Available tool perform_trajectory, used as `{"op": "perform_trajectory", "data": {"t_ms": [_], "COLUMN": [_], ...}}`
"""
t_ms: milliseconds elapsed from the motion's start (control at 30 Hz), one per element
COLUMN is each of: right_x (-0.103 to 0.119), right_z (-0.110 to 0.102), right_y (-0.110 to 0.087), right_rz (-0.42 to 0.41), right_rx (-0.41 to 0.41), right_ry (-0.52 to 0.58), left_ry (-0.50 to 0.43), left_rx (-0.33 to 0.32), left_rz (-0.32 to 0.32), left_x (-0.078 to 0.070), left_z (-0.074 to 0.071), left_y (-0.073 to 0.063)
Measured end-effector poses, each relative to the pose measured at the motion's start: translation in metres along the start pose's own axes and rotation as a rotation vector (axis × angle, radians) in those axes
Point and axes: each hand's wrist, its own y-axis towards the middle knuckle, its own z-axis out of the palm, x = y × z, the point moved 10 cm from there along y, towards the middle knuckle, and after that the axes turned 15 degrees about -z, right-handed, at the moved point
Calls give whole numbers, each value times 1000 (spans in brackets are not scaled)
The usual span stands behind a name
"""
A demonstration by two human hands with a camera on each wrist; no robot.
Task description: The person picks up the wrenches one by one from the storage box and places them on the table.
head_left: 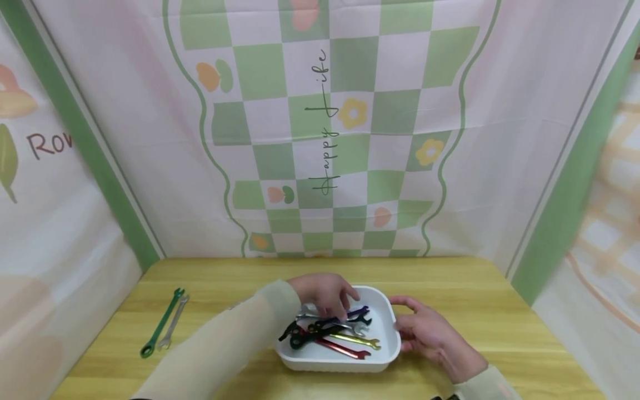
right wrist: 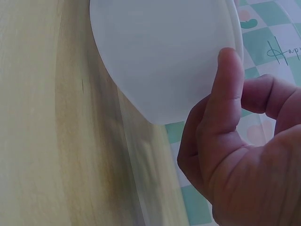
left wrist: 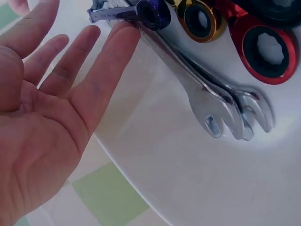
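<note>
A white plastic tray [head_left: 345, 366] holds several combination wrenches in a pile, among them a red wrench [head_left: 342, 349], a yellow wrench [head_left: 357, 339] and black ones. My left hand [head_left: 327, 291] reaches down into it from above. In the left wrist view its fingers are nearly straight, with the index fingertip at a purple wrench [left wrist: 153, 14] and a silver wrench [left wrist: 188, 80]. At the tray's right side, my right hand [head_left: 427, 330] holds the rim. The thumb [right wrist: 230, 75] lies on the edge, while other fingers bend below it.
On the left of the wooden table [head_left: 240, 355] lie a green wrench [head_left: 162, 325] and a silver wrench [head_left: 175, 322], side by side. A printed checkered curtain [head_left: 330, 139] hangs behind the table's far edge, with more cloth at both sides.
</note>
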Motion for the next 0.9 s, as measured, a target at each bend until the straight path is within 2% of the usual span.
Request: {"op": "perform_trajectory", "data": {"t_ms": [200,367,600,767,900], "right_x": [0,-1,-2,-1,-1], "right_z": [0,2,2,1,1], "right_y": [-1,-1,0,0,0], "right_rz": [2,0,-3,-7,-8], "right_rx": [-4,6,9,7,4], "right_ry": [8,18,21,16,18], "left_ry": [106,135,185,289,346], "left_rx": [-67,-107,-147,-184,-213], "left_rz": [-13,-12,20,50,47], "left_x": [1,2,0,-4,-5], "left_z": [5,8,13,18,20], "left_y": [0,3,6,8,9]}}
